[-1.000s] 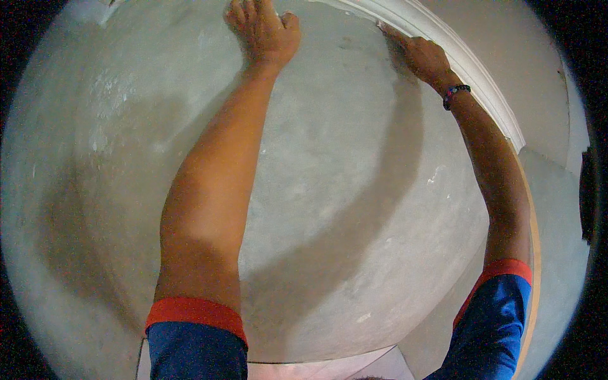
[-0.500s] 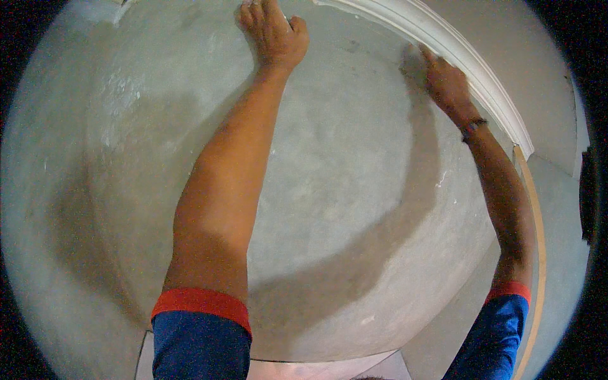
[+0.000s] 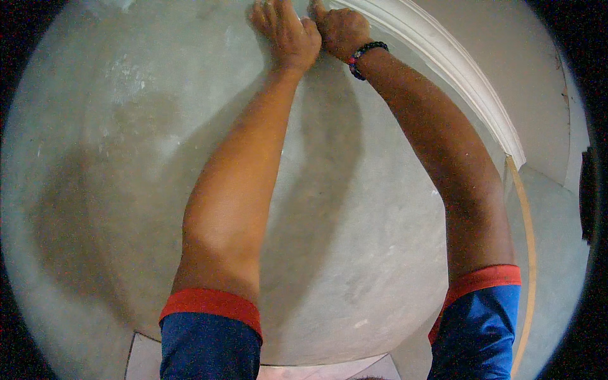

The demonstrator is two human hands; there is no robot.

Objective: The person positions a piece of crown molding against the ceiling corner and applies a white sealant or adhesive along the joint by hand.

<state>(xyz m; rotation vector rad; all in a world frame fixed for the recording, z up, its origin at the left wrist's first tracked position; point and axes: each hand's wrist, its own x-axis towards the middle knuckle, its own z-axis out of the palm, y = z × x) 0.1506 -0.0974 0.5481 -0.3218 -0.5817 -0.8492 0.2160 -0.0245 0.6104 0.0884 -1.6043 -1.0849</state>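
High on the grey plastered wall (image 3: 386, 253), my left hand (image 3: 288, 35) rests with its fingers bent and its thumb drawn in. A small whitish bit shows between thumb and forefinger, too little of it to name. Close on its right is my right hand (image 3: 345, 31), wearing a dark beaded bracelet (image 3: 358, 60). Its forefinger reaches up against the wall while the other fingers are curled in, with nothing seen in them. The white moulding (image 3: 443, 47) starts just beside and above my right hand. Some fingertips are cut off by the upper edge of the picture.
The moulding runs down to the right and ends above a tan strip (image 3: 529, 253) along the wall. Pale smears (image 3: 130, 79) mark the plaster at left. Light tiles (image 3: 329, 372) show at the bottom, and a dark object (image 3: 588, 196) stands at the right rim.
My right hand has slid left and up along the moulding's lower edge, coming close beside my left hand. My left hand sits slightly further right in the picture; the view has shifted a little.
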